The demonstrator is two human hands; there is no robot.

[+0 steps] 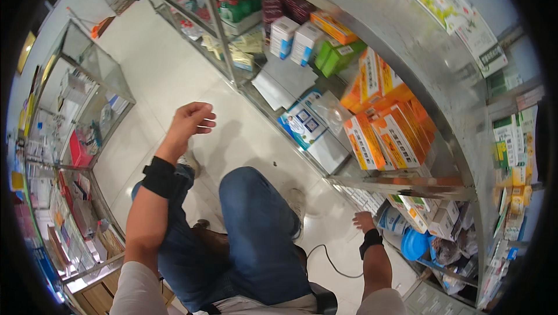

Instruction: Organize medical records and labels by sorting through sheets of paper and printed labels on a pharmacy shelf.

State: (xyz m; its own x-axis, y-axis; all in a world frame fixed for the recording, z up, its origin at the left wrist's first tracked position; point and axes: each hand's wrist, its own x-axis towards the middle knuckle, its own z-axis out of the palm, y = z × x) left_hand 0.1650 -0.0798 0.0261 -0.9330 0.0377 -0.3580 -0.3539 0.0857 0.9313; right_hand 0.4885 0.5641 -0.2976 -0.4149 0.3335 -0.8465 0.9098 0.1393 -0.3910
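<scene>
My left hand [192,119] is held over the pale tiled floor, fingers loosely curled and apart, with nothing in it; a black band is round the wrist. My right hand [362,221] hangs low beside the lower shelf of a metal-framed glass cabinet, its fingers partly spread and no object visible in it. It also has a black wrist band. Orange and white boxes [399,136] stand stacked on the cabinet shelf, with a blue and white leaflet or packet [301,124], green boxes [339,56] and white and blue boxes [283,37] nearby.
My knees in jeans [250,197] are bent before me. A black cable [331,267] lies on the floor. A blue round plastic item [414,244] is low in the cabinet. Another glass cabinet [93,66] stands at the left, with a red container [79,148].
</scene>
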